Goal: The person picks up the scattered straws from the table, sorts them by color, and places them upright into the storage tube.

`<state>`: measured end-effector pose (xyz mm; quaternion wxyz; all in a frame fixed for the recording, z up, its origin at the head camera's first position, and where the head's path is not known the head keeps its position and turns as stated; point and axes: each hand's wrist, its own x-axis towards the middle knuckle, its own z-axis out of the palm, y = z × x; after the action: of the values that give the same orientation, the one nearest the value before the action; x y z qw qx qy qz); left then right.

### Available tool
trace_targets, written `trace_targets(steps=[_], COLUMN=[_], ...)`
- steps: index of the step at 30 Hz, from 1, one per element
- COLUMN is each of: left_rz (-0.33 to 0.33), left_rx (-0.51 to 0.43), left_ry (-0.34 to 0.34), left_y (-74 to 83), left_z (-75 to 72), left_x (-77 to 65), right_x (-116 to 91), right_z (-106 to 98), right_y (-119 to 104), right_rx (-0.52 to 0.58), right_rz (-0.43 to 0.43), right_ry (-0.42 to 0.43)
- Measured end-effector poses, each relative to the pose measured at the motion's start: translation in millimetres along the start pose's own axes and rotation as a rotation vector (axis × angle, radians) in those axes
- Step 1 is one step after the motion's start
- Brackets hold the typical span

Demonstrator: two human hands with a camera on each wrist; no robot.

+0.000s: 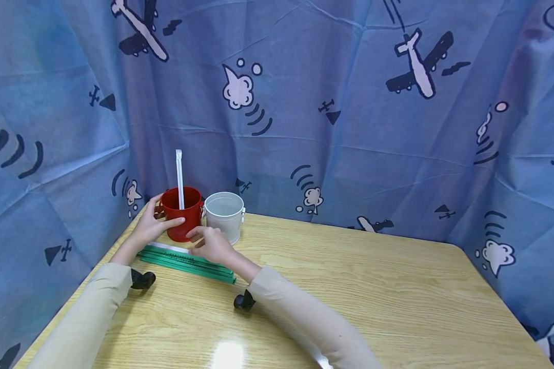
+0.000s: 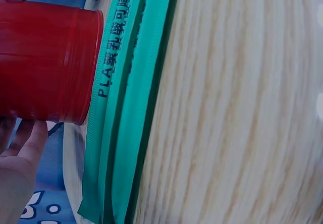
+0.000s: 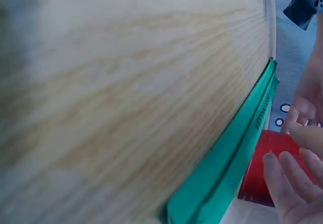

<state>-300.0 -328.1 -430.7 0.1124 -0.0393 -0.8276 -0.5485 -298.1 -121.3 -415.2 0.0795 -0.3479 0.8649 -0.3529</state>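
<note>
My left hand (image 1: pixel 144 229) is at the left side of a red bucket (image 1: pixel 191 220), its thumb across the front and its fingers passing behind. Part of the left hand (image 2: pixel 22 158) shows against the bucket's side in the left wrist view. A paper-wrapped white straw (image 1: pixel 180 177) stands in the bucket. In front of the bucket's lower right is my right hand (image 1: pixel 212 246), fingers loosely bent and holding nothing visible. Below both hands lie several green-wrapped straws (image 1: pixel 184 262) with dark print, a white-wrapped straw (image 1: pixel 166 247) behind them.
A white bucket (image 1: pixel 224 215) stands just right of the red one. Blue curtains (image 1: pixel 281 102) with an aeroplane print border the wooden table (image 1: pixel 351 287) at the back and sides. Black wrist devices (image 1: pixel 143 280) sit below both hands.
</note>
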Motion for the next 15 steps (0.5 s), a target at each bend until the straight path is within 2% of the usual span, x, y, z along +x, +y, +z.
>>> trace_targets(steps=[4, 11, 15], left_rz=[0.004, -0.003, -0.017], left_rx=[0.0, -0.008, -0.015], left_ry=[0.0, -0.004, -0.004], left_y=[0.9, 0.9, 1.8], left_z=[0.2, 0.0, 0.1], left_x=[-0.3, 0.2, 0.3], right_x=[3.1, 5.4, 4.5], right_z=[3.5, 8.0, 10.1], right_y=[2.1, 4.1, 3.7], right_rx=[-0.058, -0.156, -0.176], right_rz=[0.011, 0.079, 0.08], right_ry=[-0.005, -0.015, -0.02])
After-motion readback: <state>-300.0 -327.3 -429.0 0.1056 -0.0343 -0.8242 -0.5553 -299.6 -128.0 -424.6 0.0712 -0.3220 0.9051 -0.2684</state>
